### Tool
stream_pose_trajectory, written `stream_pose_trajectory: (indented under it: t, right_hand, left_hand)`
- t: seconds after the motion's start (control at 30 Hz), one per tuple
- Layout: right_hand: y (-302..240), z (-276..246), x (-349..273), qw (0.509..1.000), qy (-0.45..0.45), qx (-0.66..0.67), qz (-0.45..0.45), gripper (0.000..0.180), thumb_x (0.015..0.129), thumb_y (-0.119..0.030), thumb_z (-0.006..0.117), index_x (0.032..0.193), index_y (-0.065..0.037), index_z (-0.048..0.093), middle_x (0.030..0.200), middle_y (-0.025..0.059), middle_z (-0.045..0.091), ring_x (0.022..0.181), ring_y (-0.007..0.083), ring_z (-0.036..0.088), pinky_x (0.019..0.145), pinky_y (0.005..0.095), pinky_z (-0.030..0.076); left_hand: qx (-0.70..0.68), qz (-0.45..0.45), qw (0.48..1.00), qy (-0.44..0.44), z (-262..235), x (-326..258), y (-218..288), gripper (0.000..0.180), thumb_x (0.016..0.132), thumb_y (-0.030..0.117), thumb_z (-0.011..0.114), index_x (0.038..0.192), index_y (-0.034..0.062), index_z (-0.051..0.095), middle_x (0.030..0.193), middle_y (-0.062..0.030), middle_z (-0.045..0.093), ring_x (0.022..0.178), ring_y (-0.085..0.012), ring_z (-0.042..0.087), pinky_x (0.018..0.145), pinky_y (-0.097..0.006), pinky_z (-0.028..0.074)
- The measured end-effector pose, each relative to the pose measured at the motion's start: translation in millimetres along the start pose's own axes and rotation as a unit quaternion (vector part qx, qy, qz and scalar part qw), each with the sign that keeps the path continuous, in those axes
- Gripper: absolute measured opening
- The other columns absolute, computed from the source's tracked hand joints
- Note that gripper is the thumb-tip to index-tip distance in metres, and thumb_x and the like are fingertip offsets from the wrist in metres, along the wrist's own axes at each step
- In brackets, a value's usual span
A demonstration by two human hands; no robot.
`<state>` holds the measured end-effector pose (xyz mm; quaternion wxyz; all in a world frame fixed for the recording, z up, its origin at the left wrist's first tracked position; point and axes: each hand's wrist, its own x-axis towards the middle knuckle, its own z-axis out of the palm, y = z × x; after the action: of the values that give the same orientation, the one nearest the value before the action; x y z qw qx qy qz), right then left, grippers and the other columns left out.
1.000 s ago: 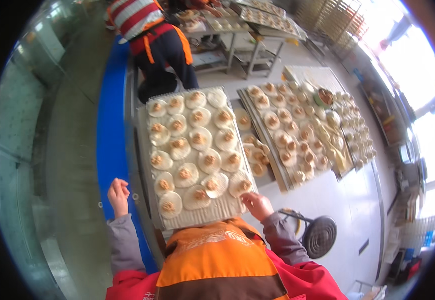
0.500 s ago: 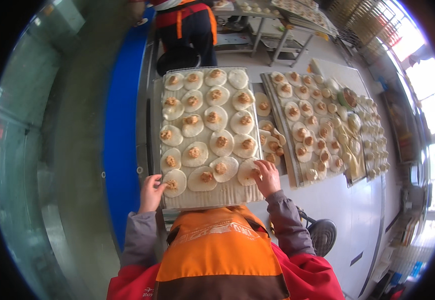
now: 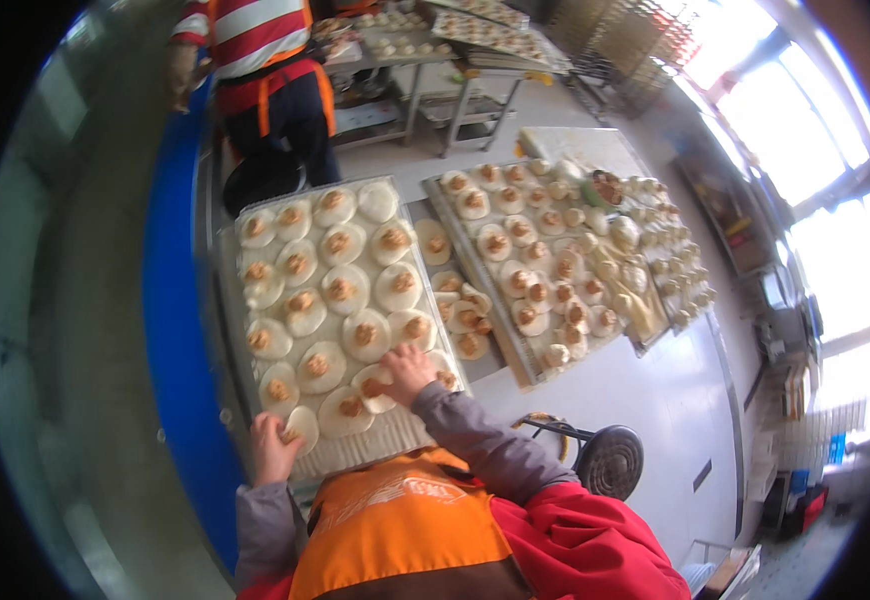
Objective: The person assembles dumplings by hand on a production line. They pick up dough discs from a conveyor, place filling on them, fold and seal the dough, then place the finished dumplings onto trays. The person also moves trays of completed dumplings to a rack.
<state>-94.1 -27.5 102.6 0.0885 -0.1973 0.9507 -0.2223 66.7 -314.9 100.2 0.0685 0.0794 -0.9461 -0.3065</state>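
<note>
A tray [image 3: 367, 452] lined with pale cloth lies before me, with rows of flat dough rounds, nearly all topped with a lump of orange-brown filling. At its near left corner my left hand [image 3: 274, 450] is closed, pinching the edge of a dough round [image 3: 302, 430]. My right hand [image 3: 411, 375] reaches across the near row. Its fingers are bent down onto the right side of another filled dough round [image 3: 367, 390], and the fingertips are partly hidden. A plain dough round [image 3: 378, 202] without filling lies at the tray's far right corner.
To the right stands a second tray [image 3: 515, 345] of filled dough rounds and dough pieces, with a bowl of filling [image 3: 603, 190] behind. A stool [image 3: 610, 462] is at my right. Ahead, a person [image 3: 275, 90] stands beside a black stool [image 3: 263, 182]. A blue strip [image 3: 177, 330] runs along the left.
The view has shifted and turned, so the tray appears lower and further left. My right hand has moved left from the near right dough round to its neighbour. My left hand stays at the near left one.
</note>
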Motion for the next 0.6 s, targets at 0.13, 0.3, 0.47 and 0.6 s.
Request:
stream_pose_trajectory:
  t: [0.13,0.3,0.47,0.6]
  right_hand:
    - [-3,0,2,0.997,-0.057,0.020,0.038,0.049,0.069,-0.044,0.081,0.103,-0.012,0.066,0.106,0.0122,0.064,0.102,0.0329,0.062,0.089,0.0459,0.048]
    - [-4,4,-3,0.996,-0.073,0.049,-0.002,0.050,0.072,-0.044,0.079,0.107,-0.012,0.064,0.102,0.0114,0.066,0.102,0.0324,0.063,0.085,0.0466,0.051]
    - [5,1,-1,0.977,-0.159,0.141,-0.027,0.042,0.084,-0.036,0.068,0.113,-0.008,0.057,0.106,0.0155,0.063,0.100,0.0319,0.062,0.083,0.0466,0.052]
    - [8,-14,0,0.922,-0.165,0.351,0.013,0.057,0.075,-0.038,0.084,0.117,-0.008,0.061,0.101,0.0152,0.070,0.091,0.0314,0.068,0.081,0.0411,0.054]
  left_hand:
    - [-0.066,-0.069,0.994,-0.060,0,-1,3,0.049,0.065,0.010,0.084,0.106,0.0029,0.058,0.107,-0.0161,0.057,0.102,-0.0360,0.058,0.089,-0.044,0.047]
    - [-0.052,0.021,0.995,-0.086,-2,11,0,0.044,0.069,0.008,0.081,0.107,0.0013,0.062,0.109,-0.0168,0.058,0.104,-0.0374,0.058,0.091,-0.043,0.048]
    - [-0.043,0.006,0.991,-0.126,4,26,-8,0.043,0.071,0.004,0.077,0.112,0.0029,0.064,0.116,-0.0173,0.061,0.110,-0.0368,0.057,0.096,-0.043,0.048]
    - [-0.040,0.013,0.995,-0.093,0,22,-3,0.042,0.076,0.007,0.075,0.116,0.0043,0.065,0.122,-0.0146,0.062,0.116,-0.0350,0.057,0.099,-0.042,0.047]
